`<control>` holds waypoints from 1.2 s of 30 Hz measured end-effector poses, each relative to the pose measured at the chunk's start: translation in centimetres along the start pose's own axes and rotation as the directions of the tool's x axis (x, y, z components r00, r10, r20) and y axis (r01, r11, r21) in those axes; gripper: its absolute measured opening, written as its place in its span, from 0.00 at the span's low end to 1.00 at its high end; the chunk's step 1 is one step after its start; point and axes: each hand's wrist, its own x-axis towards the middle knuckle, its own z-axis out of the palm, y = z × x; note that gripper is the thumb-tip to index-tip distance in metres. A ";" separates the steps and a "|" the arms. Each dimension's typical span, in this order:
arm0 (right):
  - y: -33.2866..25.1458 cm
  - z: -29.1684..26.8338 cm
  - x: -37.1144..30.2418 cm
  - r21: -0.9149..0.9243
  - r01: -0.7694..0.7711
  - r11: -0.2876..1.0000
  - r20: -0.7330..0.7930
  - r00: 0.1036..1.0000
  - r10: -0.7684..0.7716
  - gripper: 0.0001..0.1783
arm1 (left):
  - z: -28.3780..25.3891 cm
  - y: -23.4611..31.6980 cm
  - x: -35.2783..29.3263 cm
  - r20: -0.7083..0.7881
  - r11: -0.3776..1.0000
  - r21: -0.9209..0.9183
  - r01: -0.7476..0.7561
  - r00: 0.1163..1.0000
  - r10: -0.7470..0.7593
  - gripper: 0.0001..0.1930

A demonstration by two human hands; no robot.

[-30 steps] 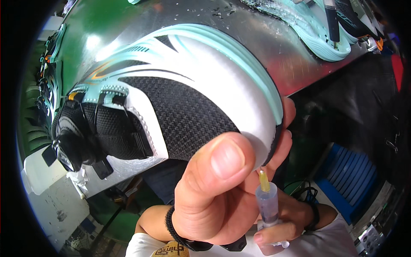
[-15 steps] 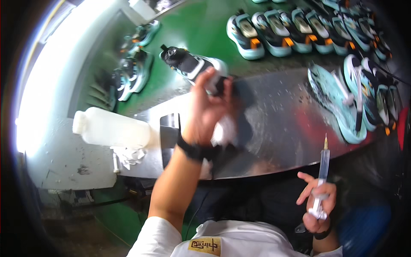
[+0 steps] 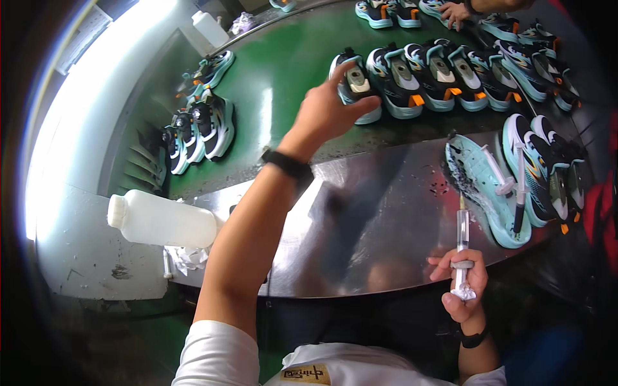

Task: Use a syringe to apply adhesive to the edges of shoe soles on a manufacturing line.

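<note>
Thumb and fingers of the left hand (image 3: 325, 112) stand spread around the collar of the leftmost black-and-aqua sneaker (image 3: 358, 80) in the near row (whether they touch it, I cannot tell), while the right hand (image 3: 470, 276) grips a clear needle-tipped syringe (image 3: 463, 231), its needle pointing away from the body. The step in hand looks like taking up a shoe; the next move would call for closing the left thumb and fingers on it, with the needle kept clear. That sneaker stands on a green surface (image 3: 277, 96), beyond a scuffed metal worktop (image 3: 380, 238). Toward the worktop's right lies an aqua sole (image 3: 474, 170) bearing two more syringes (image 3: 501, 179), with dark specks beside it. At left are a white plastic bottle (image 3: 168, 219), crumpled tissue (image 3: 188, 257) and another group of sneakers (image 3: 212, 125). Another person's hand (image 3: 455, 13) shows at the far side.
</note>
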 end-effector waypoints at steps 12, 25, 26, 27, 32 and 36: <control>-2.1 -1.8 -0.2 -0.058 -0.146 0.988 -0.088 0.986 0.141 0.28 | -7.0 6.1 -8.5 0.286 0.976 0.217 -0.008 0.957 -0.056 0.19; -5.5 1.3 -0.6 -0.008 -0.117 0.993 0.007 0.993 0.117 0.29 | -1.9 0.3 -3.2 0.599 0.874 -0.195 0.444 0.760 -0.252 0.31; -5.5 1.8 -0.4 0.060 -0.089 0.994 0.029 0.996 0.088 0.30 | -0.9 0.7 -2.9 0.638 0.844 -0.283 0.455 0.746 -0.189 0.29; -5.6 2.2 -0.1 0.132 -0.078 0.988 0.030 0.997 0.074 0.30 | -0.6 1.4 -3.0 0.637 0.838 -0.282 0.467 0.744 -0.200 0.29; -7.4 4.3 0.6 0.320 -0.001 0.947 0.152 0.987 -0.050 0.29 | -4.8 5.6 -6.0 0.268 0.698 -0.712 0.074 0.948 0.172 0.21; -9.4 5.7 1.8 0.347 0.005 0.938 0.407 0.900 -0.156 0.18 | -8.4 6.4 -10.0 0.199 0.510 -0.860 0.016 0.931 0.306 0.24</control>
